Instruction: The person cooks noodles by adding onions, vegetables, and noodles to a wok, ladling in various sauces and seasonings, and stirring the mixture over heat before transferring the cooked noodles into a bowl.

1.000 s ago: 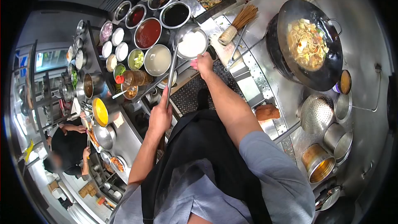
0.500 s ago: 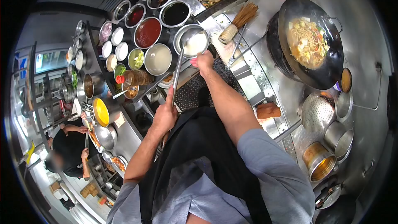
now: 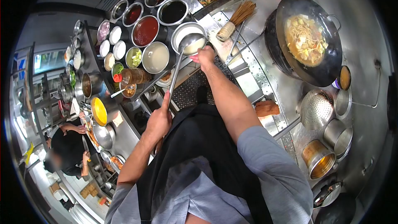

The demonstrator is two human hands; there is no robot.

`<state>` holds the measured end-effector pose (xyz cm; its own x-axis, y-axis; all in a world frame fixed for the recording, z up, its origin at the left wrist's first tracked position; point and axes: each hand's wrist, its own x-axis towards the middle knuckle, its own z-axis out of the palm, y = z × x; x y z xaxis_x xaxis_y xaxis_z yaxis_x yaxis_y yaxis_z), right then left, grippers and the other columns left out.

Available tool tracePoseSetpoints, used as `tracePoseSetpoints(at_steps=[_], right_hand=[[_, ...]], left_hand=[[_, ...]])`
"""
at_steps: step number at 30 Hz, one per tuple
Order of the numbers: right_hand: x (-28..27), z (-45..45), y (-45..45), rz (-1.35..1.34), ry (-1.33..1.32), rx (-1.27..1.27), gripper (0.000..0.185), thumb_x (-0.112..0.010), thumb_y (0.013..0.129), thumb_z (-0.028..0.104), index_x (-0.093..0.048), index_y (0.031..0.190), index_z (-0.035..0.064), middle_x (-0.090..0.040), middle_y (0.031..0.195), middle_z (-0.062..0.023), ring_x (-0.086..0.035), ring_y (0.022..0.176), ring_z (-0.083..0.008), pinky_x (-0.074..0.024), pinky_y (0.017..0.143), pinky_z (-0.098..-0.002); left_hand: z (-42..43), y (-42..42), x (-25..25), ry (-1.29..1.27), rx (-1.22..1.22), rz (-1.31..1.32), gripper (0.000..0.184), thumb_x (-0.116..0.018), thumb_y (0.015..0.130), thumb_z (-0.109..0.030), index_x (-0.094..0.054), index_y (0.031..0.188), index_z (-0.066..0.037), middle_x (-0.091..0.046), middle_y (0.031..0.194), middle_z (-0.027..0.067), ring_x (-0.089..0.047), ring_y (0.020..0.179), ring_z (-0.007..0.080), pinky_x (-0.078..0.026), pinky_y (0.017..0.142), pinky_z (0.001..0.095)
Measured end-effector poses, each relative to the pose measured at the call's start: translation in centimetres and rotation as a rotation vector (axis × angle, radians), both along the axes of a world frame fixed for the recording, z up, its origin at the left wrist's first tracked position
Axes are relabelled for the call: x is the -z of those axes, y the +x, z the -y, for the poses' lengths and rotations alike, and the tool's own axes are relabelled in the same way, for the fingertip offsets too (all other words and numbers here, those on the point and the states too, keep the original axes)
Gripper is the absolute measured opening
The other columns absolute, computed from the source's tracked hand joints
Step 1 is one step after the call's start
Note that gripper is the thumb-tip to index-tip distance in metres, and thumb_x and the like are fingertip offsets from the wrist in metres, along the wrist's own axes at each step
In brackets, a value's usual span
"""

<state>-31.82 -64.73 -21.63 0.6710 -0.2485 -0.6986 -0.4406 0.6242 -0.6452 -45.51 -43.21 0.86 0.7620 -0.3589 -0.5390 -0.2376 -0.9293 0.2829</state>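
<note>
My left hand (image 3: 158, 122) is wrapped round the long handle of a metal ladle (image 3: 177, 72). The ladle's bowl is over the mouth of a round metal pot of white liquid (image 3: 177, 32), and I cannot tell how deep it dips. At the pot's near right rim, my right hand (image 3: 205, 56) has its fingers closed on the edge. Beside that pot stand a pot of cloudy pale liquid (image 3: 156, 58), a pot of red sauce (image 3: 145, 30) and a pot of dark sauce (image 3: 172, 12).
Noodles with vegetables and broth fill a wok (image 3: 304, 43) on the burner at right. A bamboo brush (image 3: 236, 20) lies between wok and pots. A perforated strainer (image 3: 317, 110) and metal pots (image 3: 318, 159) sit below the wok. Another person (image 3: 66, 149) works at the far left counter.
The ladle's bowl has turned and its rounded metal now shows over the white liquid. My left hand has shifted slightly left and down; my right hand stays on the pot's rim.
</note>
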Motion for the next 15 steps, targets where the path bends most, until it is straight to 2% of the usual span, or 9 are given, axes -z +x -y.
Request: tracePoseSetpoints(at_steps=[3,8,11,15], right_hand=[[0.3,0.0,0.0,-0.013,0.035,-0.011,0.017,-0.048,0.099,0.005,-0.05,0.114,-0.0023,-0.069,0.093,-0.0191,-0.073,0.066,-0.0305,-0.0597,0.054,-0.0377],[1.0,1.2,0.0,-0.03,0.027,-0.12,0.018,-0.048,0.099,0.01,-0.05,0.114,0.0001,-0.069,0.092,-0.0173,-0.074,0.071,-0.0285,-0.0593,0.061,-0.039],[0.8,1.5,-0.3,-0.044,0.005,-0.182,0.019,-0.047,0.099,0.012,-0.05,0.114,0.0025,-0.07,0.089,-0.0153,-0.073,0.071,-0.0269,-0.0582,0.064,-0.0395],[0.7,1.2,-0.5,-0.046,-0.017,-0.222,0.019,-0.047,0.098,0.014,-0.051,0.114,0.0054,-0.07,0.087,-0.014,-0.072,0.069,-0.0254,-0.0568,0.062,-0.0393]], left_hand=[[-0.2,0.6,-1.9,0.01,0.012,-0.021,0.087,-0.057,0.086,-0.003,-0.011,0.159,-0.011,-0.065,0.072,0.0274,-0.064,0.068,0.0472,-0.051,0.067,0.0577],[-1.1,0.4,-4.3,-0.018,-0.053,0.019,0.083,-0.059,0.089,-0.007,-0.017,0.159,-0.018,-0.065,0.075,0.0286,-0.065,0.073,0.0482,-0.052,0.07,0.056],[-0.7,0.2,-3.9,-0.034,-0.082,0.082,0.082,-0.06,0.089,-0.007,-0.019,0.159,-0.017,-0.065,0.075,0.0284,-0.065,0.072,0.0487,-0.052,0.069,0.0561],[-0.5,1.2,-0.7,-0.049,-0.094,0.139,0.08,-0.059,0.09,-0.007,-0.02,0.159,-0.017,-0.065,0.074,0.0281,-0.065,0.071,0.0478,-0.051,0.067,0.0559]])
